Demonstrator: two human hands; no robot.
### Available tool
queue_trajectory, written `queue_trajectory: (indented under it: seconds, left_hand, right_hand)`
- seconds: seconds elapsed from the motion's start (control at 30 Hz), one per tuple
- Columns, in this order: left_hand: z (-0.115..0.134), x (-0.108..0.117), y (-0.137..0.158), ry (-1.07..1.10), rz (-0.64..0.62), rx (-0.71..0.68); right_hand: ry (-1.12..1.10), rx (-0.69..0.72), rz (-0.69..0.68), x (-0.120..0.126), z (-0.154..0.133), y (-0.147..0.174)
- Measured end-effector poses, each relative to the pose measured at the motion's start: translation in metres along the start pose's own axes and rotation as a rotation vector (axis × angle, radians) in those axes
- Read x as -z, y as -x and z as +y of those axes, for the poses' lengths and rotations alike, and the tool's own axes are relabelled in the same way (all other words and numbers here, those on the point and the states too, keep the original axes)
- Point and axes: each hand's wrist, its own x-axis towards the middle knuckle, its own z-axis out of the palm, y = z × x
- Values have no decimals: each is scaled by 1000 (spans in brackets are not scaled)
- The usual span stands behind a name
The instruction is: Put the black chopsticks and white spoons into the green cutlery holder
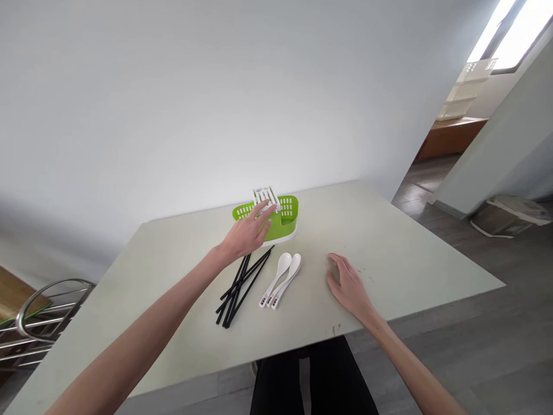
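Note:
A green cutlery basket (pixel 283 229) with slotted sides and a white base stands toward the back of the table. A white slotted rack (pixel 265 196) sits at its top. My left hand (pixel 246 233) reaches over the basket's front with its fingers spread, the fingertips at the rack's near edge; whether they press on it is hard to see. Below that hand lie several black chopsticks (pixel 239 291), loosely crossed. White spoons (pixel 283 279) with printed handles are bunched beside them. My right hand (pixel 345 282) rests on the tabletop right of the spoons, fingers loosely bent, thumb apart, holding nothing.
The pale table (pixel 173 346) reaches back to a white wall (pixel 194 115). A metal rack (pixel 47 323) stands low at the left. On the floor at the far right is a covered bin or box (pixel 510 213). My legs (pixel 315 380) are below the front edge.

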Motion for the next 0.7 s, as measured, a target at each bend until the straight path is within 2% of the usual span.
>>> queue_trajectory:
  seconds: [0.1, 0.17, 0.23, 0.3, 0.33, 0.43, 0.5, 0.6, 0.7]
  left_hand:
    - [-4, 6, 11, 49, 67, -60]
    - [-7, 7, 26, 74, 188, -55]
    - [-10, 2, 49, 106, 348, 20]
    - [-15, -11, 77, 140, 437, 144]
    - [-17, -20, 92, 146, 407, 203]
    - [-27, -48, 130, 135, 162, 357]
    - [-31, -63, 145, 143, 20, 447]
    - [-34, -72, 151, 148, -82, 539]
    - [-35, -72, 146, 119, -123, 580]
  right_hand:
    - [6, -4, 4, 0, -1, 1]
    - [7, -12, 9, 0, -1, 2]
    - [7, -22, 10, 0, 0, 3]
    - [5, -12, 4, -1, 2, 0]
    - [2, 6, 1, -1, 2, -4]
    - [7, 104, 15, -2, -4, -28]
    - [45, 197, 46, -5, -15, -53]
    - [167, 333, 37, -14, -34, -95]
    - [333, 382, -47, -25, -47, -125]
